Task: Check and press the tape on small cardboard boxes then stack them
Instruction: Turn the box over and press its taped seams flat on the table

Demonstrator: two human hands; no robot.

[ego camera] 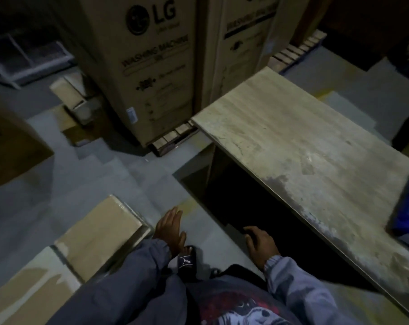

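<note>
The person's grey-blue jacket sleeves end in elastic-gathered cuffs. The dark shirt carries a red-and-white print, and the black slide sandal a white logo.

At the lower left you have matt brown cardboard boxes with glossy tape; the table at right shows worn, scuffed wood-grain laminate.

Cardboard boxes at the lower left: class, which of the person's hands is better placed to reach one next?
Left, probably. The left hand, open and empty, is beside the nearest cardboard box; the right hand, loosely curled, is farther away, near the table edge.
</note>
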